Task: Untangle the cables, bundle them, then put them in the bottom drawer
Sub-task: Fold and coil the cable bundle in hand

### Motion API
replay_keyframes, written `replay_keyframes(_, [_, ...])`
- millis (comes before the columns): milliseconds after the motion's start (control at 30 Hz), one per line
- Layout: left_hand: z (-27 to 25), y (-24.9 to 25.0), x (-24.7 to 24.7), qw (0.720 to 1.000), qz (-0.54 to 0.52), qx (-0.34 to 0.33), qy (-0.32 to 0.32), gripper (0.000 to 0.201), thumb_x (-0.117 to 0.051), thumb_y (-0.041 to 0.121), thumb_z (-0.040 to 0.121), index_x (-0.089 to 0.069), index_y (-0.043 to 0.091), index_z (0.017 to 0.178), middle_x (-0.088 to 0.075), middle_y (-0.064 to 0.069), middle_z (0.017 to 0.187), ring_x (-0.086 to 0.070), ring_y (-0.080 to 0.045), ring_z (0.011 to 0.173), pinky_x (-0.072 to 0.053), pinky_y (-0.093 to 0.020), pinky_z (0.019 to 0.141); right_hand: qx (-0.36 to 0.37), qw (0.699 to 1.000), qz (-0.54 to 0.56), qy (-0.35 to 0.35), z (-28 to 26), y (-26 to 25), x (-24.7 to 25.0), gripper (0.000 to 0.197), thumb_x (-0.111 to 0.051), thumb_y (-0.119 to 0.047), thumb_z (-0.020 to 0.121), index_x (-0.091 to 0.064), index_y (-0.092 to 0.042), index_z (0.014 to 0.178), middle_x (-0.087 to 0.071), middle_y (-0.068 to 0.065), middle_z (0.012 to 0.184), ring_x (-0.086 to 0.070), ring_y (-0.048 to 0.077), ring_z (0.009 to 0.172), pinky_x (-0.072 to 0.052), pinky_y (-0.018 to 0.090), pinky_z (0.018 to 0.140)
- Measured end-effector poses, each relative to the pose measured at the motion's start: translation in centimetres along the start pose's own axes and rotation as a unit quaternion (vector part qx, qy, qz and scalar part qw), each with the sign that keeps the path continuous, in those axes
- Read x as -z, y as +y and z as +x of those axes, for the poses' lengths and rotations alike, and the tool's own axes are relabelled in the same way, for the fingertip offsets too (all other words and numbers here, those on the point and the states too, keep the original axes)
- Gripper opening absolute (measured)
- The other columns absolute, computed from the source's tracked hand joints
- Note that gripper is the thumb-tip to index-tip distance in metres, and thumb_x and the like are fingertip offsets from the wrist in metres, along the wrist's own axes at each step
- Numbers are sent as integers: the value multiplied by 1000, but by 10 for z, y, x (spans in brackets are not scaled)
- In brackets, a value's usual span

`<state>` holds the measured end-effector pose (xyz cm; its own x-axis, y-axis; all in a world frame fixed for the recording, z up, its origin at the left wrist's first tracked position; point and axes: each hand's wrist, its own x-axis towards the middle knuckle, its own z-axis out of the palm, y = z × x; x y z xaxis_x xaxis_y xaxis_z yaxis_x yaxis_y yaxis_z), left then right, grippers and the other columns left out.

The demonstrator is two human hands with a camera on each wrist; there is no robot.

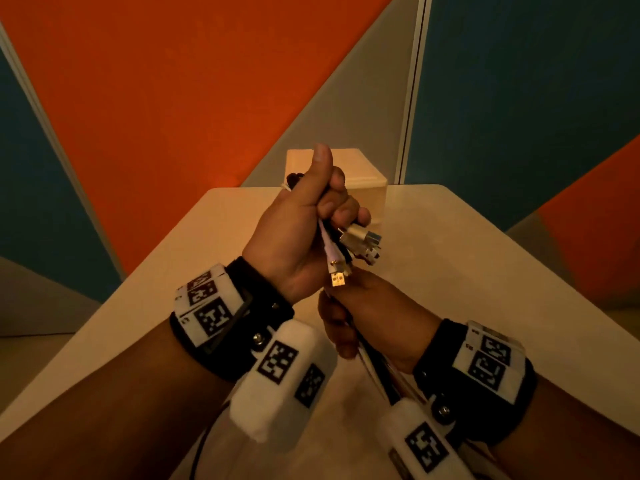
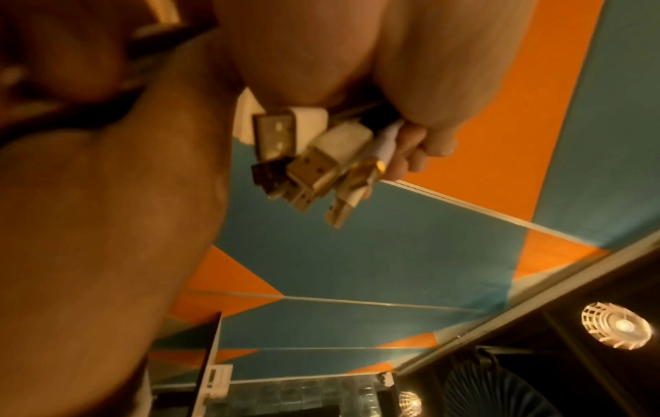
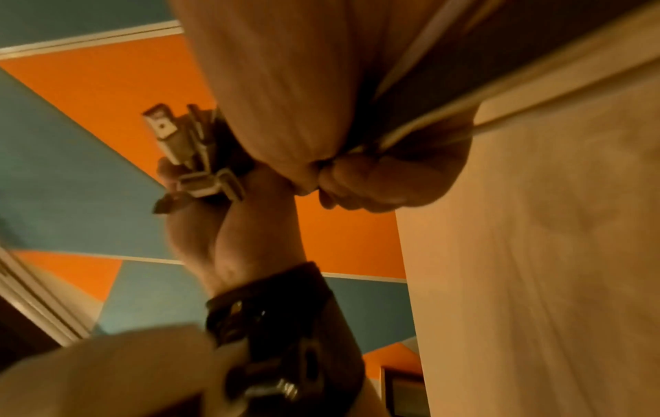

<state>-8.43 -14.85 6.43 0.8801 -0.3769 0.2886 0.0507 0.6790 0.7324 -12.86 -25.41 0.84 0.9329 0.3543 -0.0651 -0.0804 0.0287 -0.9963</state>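
Observation:
My left hand (image 1: 311,220) is raised above the table, fingers curled round a bunch of cables (image 1: 334,251), thumb up. Several USB plugs (image 1: 360,242) stick out below the fist, white, black and metal; the left wrist view shows the same plugs (image 2: 303,158) close up. Just beneath, my right hand (image 1: 367,317) grips the cable strands (image 1: 377,372), which run down past its wrist. In the right wrist view the strands (image 3: 421,121) pass through the right fist (image 3: 357,175), with the plugs (image 3: 192,158) in the left hand behind.
A pale table (image 1: 485,271) lies under both hands, its corners near the far wall. A small white drawer unit (image 1: 353,168) stands behind the table's far edge. Orange, teal and grey wall panels (image 1: 173,81) close the space behind.

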Motion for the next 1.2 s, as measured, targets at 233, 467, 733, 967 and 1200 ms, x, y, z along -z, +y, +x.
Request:
replay_keyframes(233, [9,-7,10,990,106,-64,71,42,-46,43,104,-52,12,75,-28,1,53,-39,-15,50,-51,-32,67,-67,998,-14,5,-18,13,-10,30,-44,-36,105,-54,-8,106,-43,13,75,-43,17,50,-44,27,44])
replay_keyframes(467, [13,-15,24,981,159,-79,79,42,-44,38,106,-51,9,77,-29,-1,53,-41,-17,52,-53,-32,67,-126,990,53,26,-31,15,-14,31,-45,-40,104,-53,-15,88,-38,-3,58,-36,12,45,-36,24,43])
replay_keyframes(733, [15,-31,41,959,260,-93,60,42,-48,32,106,-53,4,76,-36,-1,50,-44,-20,51,-53,-37,70,-159,985,57,47,-33,12,-15,30,-44,-36,105,-57,-12,92,-41,0,58,-37,13,44,-35,24,42])
replay_keyframes(967, [10,-36,54,920,376,-104,42,44,-51,32,106,-55,13,66,-48,-1,56,-52,-22,56,-52,-59,71,-222,974,1,38,-52,4,-10,28,-43,-28,107,-60,-6,105,-56,4,59,-56,21,50,-46,33,60])
replay_keyframes(1200, [-1,-37,51,892,445,-85,6,43,-52,28,105,-59,-2,76,-57,-9,58,-60,-41,59,-56,-47,51,-203,965,-164,30,-56,-21,4,30,-51,-26,103,-62,0,115,-53,2,69,-36,9,44,-34,25,44])
